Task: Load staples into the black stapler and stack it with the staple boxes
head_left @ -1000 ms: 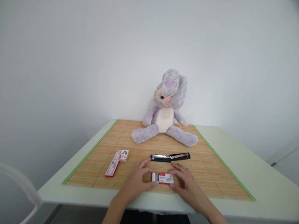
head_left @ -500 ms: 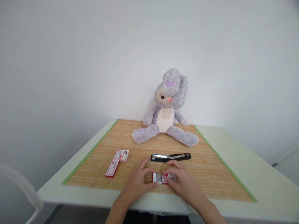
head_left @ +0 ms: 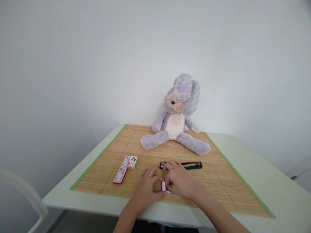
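Observation:
A small red and white staple box (head_left: 164, 186) lies on the bamboo mat (head_left: 218, 181) near the table's front edge. My left hand (head_left: 145, 189) pinches its left end with thumb and fingers. My right hand (head_left: 179, 183) covers most of the box, fingers curled over its top. Just beyond my hands lies a black stapler (head_left: 189, 165), opened out flat with its metal channel showing; my right fingers overlap its left end in the view.
Two more staple boxes (head_left: 125, 168) lie on the mat to the left. A grey plush rabbit (head_left: 177, 124) sits at the back against the white wall. The pale table (head_left: 267, 174) extends right of the mat. A white curved chair part (head_left: 26, 194) shows at lower left.
My right hand has slid left over the staple box, hiding most of it; the box showed fully a second ago. The view has shifted slightly left and down.

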Demonstrator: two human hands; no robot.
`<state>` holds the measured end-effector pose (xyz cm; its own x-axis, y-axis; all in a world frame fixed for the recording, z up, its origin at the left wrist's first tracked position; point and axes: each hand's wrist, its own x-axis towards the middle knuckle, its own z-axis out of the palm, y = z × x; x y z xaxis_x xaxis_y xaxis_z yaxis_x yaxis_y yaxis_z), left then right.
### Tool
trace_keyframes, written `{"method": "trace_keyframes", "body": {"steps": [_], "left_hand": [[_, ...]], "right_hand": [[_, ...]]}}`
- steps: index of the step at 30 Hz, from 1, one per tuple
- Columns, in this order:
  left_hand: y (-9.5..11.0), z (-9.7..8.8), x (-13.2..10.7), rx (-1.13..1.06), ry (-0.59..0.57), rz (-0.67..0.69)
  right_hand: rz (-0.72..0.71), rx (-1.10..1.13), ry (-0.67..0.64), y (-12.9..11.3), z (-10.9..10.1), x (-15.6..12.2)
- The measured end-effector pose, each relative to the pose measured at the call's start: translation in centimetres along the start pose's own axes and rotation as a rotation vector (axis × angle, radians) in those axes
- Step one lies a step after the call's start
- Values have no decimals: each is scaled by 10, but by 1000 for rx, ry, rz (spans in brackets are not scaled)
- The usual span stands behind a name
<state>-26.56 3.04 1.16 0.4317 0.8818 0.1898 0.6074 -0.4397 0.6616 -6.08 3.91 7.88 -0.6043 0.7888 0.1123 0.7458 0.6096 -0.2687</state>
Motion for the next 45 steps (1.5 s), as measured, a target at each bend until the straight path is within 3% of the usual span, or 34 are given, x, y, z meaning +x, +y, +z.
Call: {"method": "trace_keyframes", "body": {"steps": [6,12,19,24,31,45], "left_hand": [[-1,0,-1,-4,7,7],[0,1,-2,-2,34,18],[3,-1,-3,-6,50,1],[4,-2,-1,16,9,-25],[13,7,3,-7,-38,-36],[18,23,5,-65,-20,-16]], "right_hand": [[20,177,132,12,-7,-22],[129,258,265,23,4,-50],[261,332,287,42,24,-77],[296,364,220,52,25,-97],[295,465,225,46,33,-93],[261,428,232,40,42,-82]]}}
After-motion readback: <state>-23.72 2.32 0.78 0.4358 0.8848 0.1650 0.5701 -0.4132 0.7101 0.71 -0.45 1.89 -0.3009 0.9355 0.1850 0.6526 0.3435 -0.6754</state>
